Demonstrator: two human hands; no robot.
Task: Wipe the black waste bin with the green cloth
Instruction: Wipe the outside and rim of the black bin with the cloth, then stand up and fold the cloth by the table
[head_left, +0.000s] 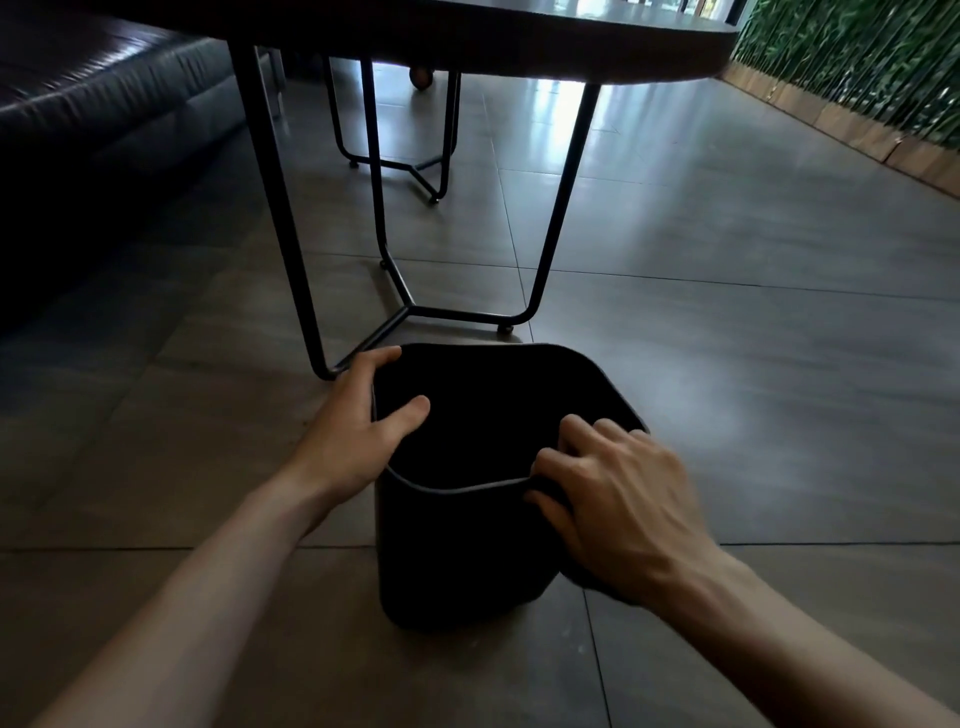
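Dim scene overall, light coming in from the far side, beyond the table (519, 41). Bright glare streaks across the glossy floor tiles (727, 322) under and past the table legs. The sofa (93, 130) sinks into deep shadow, and the waste bin (467, 561) reads as near-solid black, interior detail lost. Wide-angle bending shows at the edges; the forearms stretch toward the corners. Focus is slightly soft throughout.

The black waste bin (457, 561) stood upright on the tiled floor (727, 389), open-topped with a rounded-square rim and a dark inside. A dark cloth (545, 486), its colour hard to tell, lay bunched over my side of the rim.
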